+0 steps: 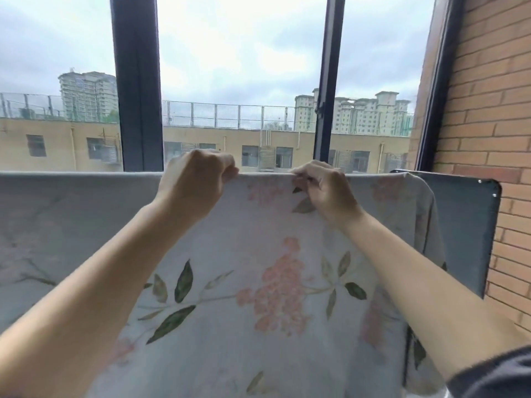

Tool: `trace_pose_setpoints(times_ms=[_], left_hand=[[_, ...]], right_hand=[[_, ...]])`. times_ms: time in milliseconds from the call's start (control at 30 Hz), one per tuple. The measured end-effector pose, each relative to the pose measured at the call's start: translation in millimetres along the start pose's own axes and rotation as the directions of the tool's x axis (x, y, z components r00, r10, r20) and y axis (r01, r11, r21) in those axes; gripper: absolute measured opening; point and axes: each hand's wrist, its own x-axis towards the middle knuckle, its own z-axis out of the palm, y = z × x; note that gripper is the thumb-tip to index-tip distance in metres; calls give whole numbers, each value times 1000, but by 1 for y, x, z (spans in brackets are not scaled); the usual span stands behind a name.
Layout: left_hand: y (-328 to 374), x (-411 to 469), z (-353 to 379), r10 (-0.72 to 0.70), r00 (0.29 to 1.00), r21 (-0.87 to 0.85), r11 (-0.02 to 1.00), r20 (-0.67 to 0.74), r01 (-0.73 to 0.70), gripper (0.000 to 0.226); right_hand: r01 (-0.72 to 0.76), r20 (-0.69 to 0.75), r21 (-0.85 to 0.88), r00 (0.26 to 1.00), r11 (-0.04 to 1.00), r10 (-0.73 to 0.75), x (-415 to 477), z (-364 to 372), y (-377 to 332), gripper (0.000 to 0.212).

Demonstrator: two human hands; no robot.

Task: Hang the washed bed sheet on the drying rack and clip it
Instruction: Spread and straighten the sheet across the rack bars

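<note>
Two hands (pixel 195 179) (pixel 324 188), floral bed sheet (pixel 258 297) gripped

Bed sheet (pixel 258 282): hangs across the foreground, its top fold running level from the left edge to near the right.
Left hand (pixel 195 182): on the sheet's top fold, left of centre, fingers curled over it.
Right hand (pixel 324 191): on the same fold, just right of the left hand and apart from it, fingers pinching the cloth.
Panel (pixel 465 225): behind the sheet's right end.
Brick wall (pixel 488 110): right of the sheet.
Window (pixel 138 81): behind and above the sheet.
Buildings (pixel 86 96): beyond the window.
</note>
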Motion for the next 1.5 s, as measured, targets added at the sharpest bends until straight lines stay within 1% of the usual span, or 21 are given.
trace_pose_setpoints(times_ms=[67,167,267,333,400,433,467,500,600,700,767,800,833,900,1067,1167,1233,1300,1400,1433,1500], left_hand=[[1,5,-2,10,1000,24,1000,16,-10,25],[0,9,-4,-32,999,23,999,43,31,26],[1,21,0,-129,989,34,991,78,126,27],[2,33,2,-247,956,76,968,158,238,27],[9,44,6,-334,906,139,941,261,307,29],[17,47,9,-345,891,155,937,293,312,32],[30,49,13,-337,887,156,941,317,301,35],[44,49,17,-316,886,151,948,340,280,39],[95,48,40,-172,926,163,979,336,122,50],[133,55,63,-26,950,137,990,310,-17,49],[161,66,80,32,950,139,987,311,-78,47],[177,73,90,50,951,137,986,305,-96,44],[190,77,98,62,953,129,986,298,-105,39],[207,85,112,75,960,111,988,270,-108,37],[244,103,142,110,964,118,983,242,-142,31],[255,107,146,108,959,109,984,260,-140,32],[255,107,146,71,963,115,988,261,-104,35],[255,105,147,49,972,137,987,230,-82,37],[257,104,147,30,969,152,986,244,-69,38],[259,105,146,22,967,151,987,255,-62,38],[260,106,145,15,965,141,989,260,-53,38]], right_hand=[[-9,-8,61,1000,998,10,5,-2,2,10],[11,-1,-6,1000,1000,-11,16,0,2,17],[-46,65,-35,997,998,48,36,-4,3,22],[-120,176,-6,977,993,119,52,-7,4,21],[-193,395,-21,900,981,186,61,-10,8,30],[-220,480,-34,852,975,209,62,-13,12,36],[-229,520,-54,825,972,224,60,-19,19,41],[-215,519,-84,824,973,227,56,-26,29,46],[-121,413,-245,885,962,217,36,-63,77,46],[-163,311,-370,906,915,287,13,-105,134,47],[-240,227,-395,910,887,347,-1,-132,176,46],[-291,201,-346,906,892,374,-9,-146,193,42],[-347,200,-245,896,905,397,-16,-155,206,37],[-422,240,-41,876,906,419,-32,-163,221,30],[-381,193,137,916,914,353,-57,-171,250,21],[-317,230,202,935,927,270,-63,-178,257,27],[-291,265,115,930,950,253,-75,-180,267,24],[-265,256,16,933,964,252,-88,-180,279,22],[-298,225,-102,922,949,314,-93,-184,289,38],[-303,209,-151,920,941,330,-88,-187,292,37],[-326,144,-226,921,918,363,-74,-193,297,25]])
